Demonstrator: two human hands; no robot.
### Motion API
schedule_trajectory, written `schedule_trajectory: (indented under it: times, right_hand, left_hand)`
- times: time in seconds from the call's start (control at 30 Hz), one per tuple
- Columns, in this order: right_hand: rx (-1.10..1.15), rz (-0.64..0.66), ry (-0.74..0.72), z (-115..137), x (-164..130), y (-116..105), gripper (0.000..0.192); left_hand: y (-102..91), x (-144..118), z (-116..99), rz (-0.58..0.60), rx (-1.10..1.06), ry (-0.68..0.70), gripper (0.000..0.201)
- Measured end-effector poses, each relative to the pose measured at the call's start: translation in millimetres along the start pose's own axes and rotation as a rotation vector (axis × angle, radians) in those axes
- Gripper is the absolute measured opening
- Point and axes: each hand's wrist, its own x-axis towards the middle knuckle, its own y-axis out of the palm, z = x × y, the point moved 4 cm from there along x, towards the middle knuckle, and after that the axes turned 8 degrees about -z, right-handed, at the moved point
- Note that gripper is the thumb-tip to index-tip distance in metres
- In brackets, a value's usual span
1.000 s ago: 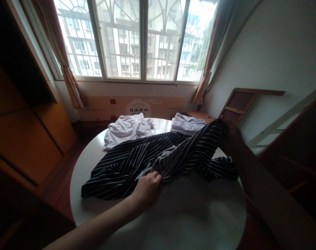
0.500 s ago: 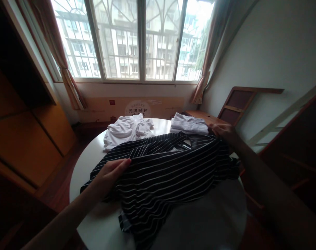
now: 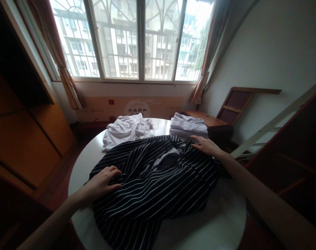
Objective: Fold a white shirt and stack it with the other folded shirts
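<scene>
A black shirt with white stripes lies loosely spread on the round white table, its opening facing up and showing a greyish inner side. On the shirt's left part rests my left hand, thumb and fingers apart, gripping no cloth. My right hand touches the upper right of the shirt near the collar with its fingers stretched out. Part of the shirt hangs toward the table's near edge.
A crumpled white garment lies at the table's far left. Folded white clothes are stacked at the far right. Beyond stand a wooden cabinet and a wooden chair-like frame; orange cupboards line the left.
The shirt, held taut between both hands before, has dropped flatter onto the table. Both hands have let go; the right moved inward to the left, the left slightly down and left.
</scene>
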Motion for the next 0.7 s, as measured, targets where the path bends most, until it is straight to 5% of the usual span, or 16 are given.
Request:
schedule_trajectory:
  times: [0.07,0.2,0.3,0.47,0.57,0.7]
  right_hand:
    - [0.084,0.061,0.044,5,-3,7,0.032]
    - [0.383,0.252,0.094,27,-9,11,0.055]
    - [0.536,0.295,0.138,32,-5,15,0.046]
    - [0.168,0.097,0.153,16,7,42,0.054]
    - [-0.075,0.120,0.051,18,5,54,0.029]
    - [-0.267,-0.043,0.215,5,4,26,0.014]
  left_hand:
    - [2.0,-1,-6,0.015,-0.048,0.014,0.038]
    - [-4.3,-6,-20,0.026,-0.161,0.024,0.033]
    - [1.7,-14,-24,0.109,-0.179,0.075,0.025]
    - [21.0,-18,-12,0.048,-0.161,0.089,0.009]
    - [22.2,-19,-4,-0.080,-0.101,0.064,0.016]
    - [16.5,-24,2,-0.149,-0.002,0.058,0.023]
